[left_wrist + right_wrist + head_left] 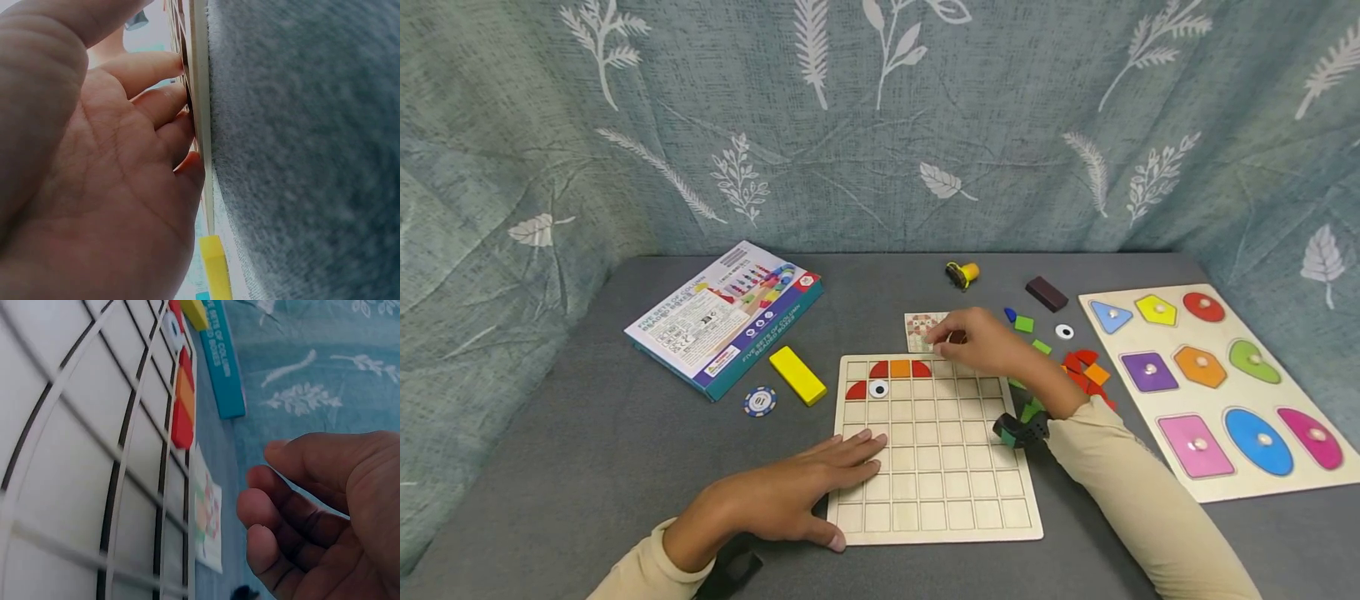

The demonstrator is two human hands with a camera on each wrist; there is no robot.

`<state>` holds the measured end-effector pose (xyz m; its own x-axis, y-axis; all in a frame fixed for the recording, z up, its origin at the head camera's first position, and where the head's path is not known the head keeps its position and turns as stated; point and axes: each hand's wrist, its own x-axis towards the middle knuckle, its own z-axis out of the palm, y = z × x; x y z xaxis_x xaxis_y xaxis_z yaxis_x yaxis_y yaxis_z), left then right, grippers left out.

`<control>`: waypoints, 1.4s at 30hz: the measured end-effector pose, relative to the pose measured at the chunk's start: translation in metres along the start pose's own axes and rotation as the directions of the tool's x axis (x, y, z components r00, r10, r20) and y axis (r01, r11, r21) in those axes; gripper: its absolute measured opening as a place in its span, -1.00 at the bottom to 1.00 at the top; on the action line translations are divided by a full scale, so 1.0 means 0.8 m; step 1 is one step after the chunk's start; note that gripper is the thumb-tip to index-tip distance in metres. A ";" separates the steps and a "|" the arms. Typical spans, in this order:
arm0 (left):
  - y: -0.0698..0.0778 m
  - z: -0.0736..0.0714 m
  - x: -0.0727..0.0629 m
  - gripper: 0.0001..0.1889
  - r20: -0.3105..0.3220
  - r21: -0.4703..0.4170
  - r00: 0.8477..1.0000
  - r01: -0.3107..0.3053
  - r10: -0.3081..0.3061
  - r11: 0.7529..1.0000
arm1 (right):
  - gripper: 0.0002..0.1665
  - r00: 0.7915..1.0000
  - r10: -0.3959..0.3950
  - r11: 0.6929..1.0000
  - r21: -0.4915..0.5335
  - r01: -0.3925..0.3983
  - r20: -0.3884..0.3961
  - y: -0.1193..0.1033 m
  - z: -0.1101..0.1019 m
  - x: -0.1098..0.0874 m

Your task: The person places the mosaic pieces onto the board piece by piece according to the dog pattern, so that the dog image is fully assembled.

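Observation:
My left hand (797, 492) lies with its fingers spread over the left edge of a wooden grid board (940, 459), the thumb at its lower left corner. On the board's upper rows sit red curved pieces (856, 391), an orange square (899, 369) and a white eye piece (878, 389). Above the board's top edge hovers my right hand (981, 342), partly covering a small pattern card (917, 333). In the right wrist view its fingers (262, 544) bend loosely, thumb near the index finger, and nothing shows between them.
Loose green (1024, 324), red (1086, 358) and orange pieces lie right of the board, near another eye piece (1064, 332). Farther right is a knobbed shape puzzle (1161, 392). A yellow block (797, 376), poker chip (761, 402) and box (722, 321) are left.

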<state>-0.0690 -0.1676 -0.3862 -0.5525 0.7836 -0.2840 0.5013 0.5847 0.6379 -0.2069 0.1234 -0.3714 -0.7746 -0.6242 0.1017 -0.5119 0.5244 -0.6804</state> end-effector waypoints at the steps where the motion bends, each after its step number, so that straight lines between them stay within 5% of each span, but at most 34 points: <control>1: 0.000 0.000 0.000 -0.12 0.001 0.000 1.000 -0.002 0.002 1.000 | -0.79 1.000 0.004 1.000 0.000 -0.004 -0.002 0.003 -0.002 -0.002; 21: 0.001 0.000 -0.002 -0.12 -0.007 -0.002 1.000 0.000 0.000 1.000 | -0.73 0.975 0.195 0.979 -0.031 -0.199 -0.104 0.041 -0.062 -0.054; 30: -0.001 0.003 -0.002 -0.12 -0.004 -0.008 1.000 -0.021 0.021 1.000 | -0.71 0.974 0.206 0.973 -0.090 -0.214 -0.092 0.052 -0.079 -0.072; 42: -0.005 0.003 -0.005 -0.13 -0.010 0.020 0.999 -0.048 0.048 0.999 | -0.66 0.941 0.283 0.945 -0.116 -0.307 -0.185 0.073 -0.098 -0.094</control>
<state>-0.0671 -0.1727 -0.3893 -0.5342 0.8087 -0.2460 0.5401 0.5504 0.6367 -0.2078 0.2461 -0.3616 -0.9428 -0.3313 0.0374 -0.2885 0.7543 -0.5898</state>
